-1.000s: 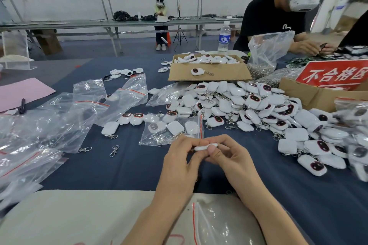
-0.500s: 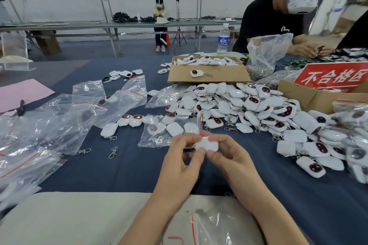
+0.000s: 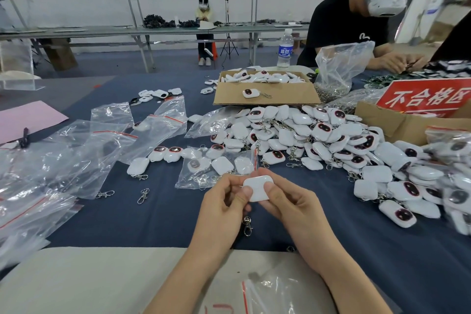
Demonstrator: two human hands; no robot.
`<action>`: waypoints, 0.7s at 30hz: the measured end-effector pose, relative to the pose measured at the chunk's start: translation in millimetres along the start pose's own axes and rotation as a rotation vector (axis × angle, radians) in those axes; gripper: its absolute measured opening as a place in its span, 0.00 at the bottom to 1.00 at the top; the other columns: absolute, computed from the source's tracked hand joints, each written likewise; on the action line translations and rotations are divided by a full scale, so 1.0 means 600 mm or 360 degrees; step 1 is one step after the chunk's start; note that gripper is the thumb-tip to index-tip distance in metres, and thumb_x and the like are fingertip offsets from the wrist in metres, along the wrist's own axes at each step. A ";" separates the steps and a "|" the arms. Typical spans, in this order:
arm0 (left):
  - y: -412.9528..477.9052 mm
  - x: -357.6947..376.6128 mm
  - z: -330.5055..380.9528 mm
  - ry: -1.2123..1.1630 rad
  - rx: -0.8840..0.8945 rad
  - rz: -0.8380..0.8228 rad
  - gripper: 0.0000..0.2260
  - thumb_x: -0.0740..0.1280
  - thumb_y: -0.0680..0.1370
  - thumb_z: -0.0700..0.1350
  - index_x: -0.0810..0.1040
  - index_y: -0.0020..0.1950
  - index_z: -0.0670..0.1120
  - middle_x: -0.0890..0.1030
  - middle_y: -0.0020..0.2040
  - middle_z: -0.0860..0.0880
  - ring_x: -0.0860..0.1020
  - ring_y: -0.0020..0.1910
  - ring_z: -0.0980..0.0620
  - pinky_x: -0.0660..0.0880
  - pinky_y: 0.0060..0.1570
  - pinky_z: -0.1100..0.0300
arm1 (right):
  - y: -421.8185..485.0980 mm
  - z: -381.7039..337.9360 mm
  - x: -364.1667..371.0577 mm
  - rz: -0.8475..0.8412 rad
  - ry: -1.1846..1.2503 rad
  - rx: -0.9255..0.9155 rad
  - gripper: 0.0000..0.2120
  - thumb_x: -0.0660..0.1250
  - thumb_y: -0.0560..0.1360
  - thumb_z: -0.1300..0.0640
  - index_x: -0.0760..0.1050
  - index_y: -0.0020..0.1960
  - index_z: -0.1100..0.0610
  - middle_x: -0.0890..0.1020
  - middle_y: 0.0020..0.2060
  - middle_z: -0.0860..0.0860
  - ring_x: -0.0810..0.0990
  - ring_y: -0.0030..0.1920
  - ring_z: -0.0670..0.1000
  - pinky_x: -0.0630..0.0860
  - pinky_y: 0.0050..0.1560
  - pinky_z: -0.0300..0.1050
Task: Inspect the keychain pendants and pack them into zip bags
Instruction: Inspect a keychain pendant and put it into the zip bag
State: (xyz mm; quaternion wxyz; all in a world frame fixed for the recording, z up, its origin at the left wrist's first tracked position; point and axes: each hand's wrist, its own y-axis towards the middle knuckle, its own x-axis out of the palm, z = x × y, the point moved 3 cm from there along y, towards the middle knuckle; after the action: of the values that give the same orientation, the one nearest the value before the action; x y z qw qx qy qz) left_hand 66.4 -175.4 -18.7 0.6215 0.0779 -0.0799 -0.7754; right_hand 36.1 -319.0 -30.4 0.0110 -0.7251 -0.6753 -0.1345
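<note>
A white keychain pendant [image 3: 258, 188] is pinched between my left hand [image 3: 224, 201] and my right hand [image 3: 288, 201], its plain back facing me. Its metal clasp [image 3: 247, 225] dangles below my left hand. Just beyond my hands lies a zip bag [image 3: 201, 171] with a few pendants inside. A large heap of white pendants with dark red faces [image 3: 318, 140] spreads across the blue table to the right. Empty zip bags [image 3: 76, 150] lie in a loose pile on the left.
An open cardboard box of pendants [image 3: 265, 94] stands behind the heap. A red sign on another box [image 3: 423, 99] is at right. Loose clasps [image 3: 142, 195] lie on the cloth. A person in black works at the far right, beside a water bottle [image 3: 285, 50].
My hands have turned the pendant from edge-on to flat, so its broad white back shows, and drawn it a little nearer. The clasp now hangs in view below.
</note>
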 end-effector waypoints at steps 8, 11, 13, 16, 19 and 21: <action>-0.005 0.003 -0.001 0.0135 0.0137 0.0087 0.10 0.66 0.81 0.36 0.77 0.44 0.49 0.80 0.35 0.54 0.77 0.35 0.57 0.74 0.40 0.66 | -0.002 -0.009 0.002 0.0056 0.0027 -0.0007 0.15 0.69 0.75 0.48 0.84 0.60 0.50 0.86 0.56 0.52 0.83 0.61 0.51 0.78 0.60 0.39; -0.006 0.003 0.000 0.0215 0.0161 0.0092 0.14 0.67 0.81 0.37 0.75 0.41 0.54 0.78 0.32 0.54 0.75 0.34 0.55 0.72 0.37 0.62 | -0.004 -0.010 0.001 0.0032 -0.0024 -0.0011 0.15 0.69 0.76 0.47 0.84 0.60 0.50 0.86 0.56 0.52 0.83 0.61 0.51 0.78 0.62 0.40; -0.005 0.003 0.000 0.0236 0.0172 0.0084 0.15 0.67 0.81 0.37 0.75 0.41 0.56 0.77 0.32 0.51 0.74 0.34 0.51 0.71 0.36 0.60 | -0.005 -0.011 0.001 0.0031 -0.0078 -0.0020 0.14 0.68 0.77 0.46 0.84 0.59 0.49 0.86 0.56 0.51 0.83 0.61 0.52 0.77 0.64 0.42; -0.004 0.003 -0.001 0.0243 0.0198 0.0086 0.13 0.67 0.81 0.38 0.75 0.41 0.55 0.77 0.34 0.46 0.73 0.36 0.44 0.69 0.35 0.59 | -0.004 -0.010 -0.001 0.0048 -0.0157 -0.0021 0.15 0.69 0.78 0.43 0.83 0.60 0.48 0.86 0.55 0.51 0.83 0.60 0.52 0.78 0.62 0.46; -0.005 0.004 -0.003 0.0252 0.0209 0.0096 0.11 0.66 0.82 0.40 0.76 0.44 0.55 0.78 0.35 0.47 0.75 0.36 0.44 0.72 0.36 0.57 | -0.001 -0.006 0.001 0.0038 -0.0071 -0.0004 0.17 0.68 0.77 0.44 0.82 0.61 0.50 0.86 0.56 0.53 0.82 0.62 0.53 0.78 0.64 0.45; -0.006 0.005 -0.002 0.0285 0.0243 0.0122 0.10 0.66 0.82 0.41 0.77 0.47 0.56 0.82 0.39 0.51 0.78 0.39 0.48 0.75 0.41 0.54 | 0.001 -0.003 0.005 0.0012 0.0086 0.0031 0.16 0.69 0.78 0.45 0.81 0.63 0.50 0.85 0.59 0.53 0.82 0.64 0.53 0.77 0.64 0.42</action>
State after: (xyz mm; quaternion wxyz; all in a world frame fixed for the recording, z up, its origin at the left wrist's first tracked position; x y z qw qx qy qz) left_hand 62.7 -177.5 -20.8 0.6477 0.1908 -0.0858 -0.7326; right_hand 36.5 -316.2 -27.8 0.0367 -0.7235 -0.6734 -0.1474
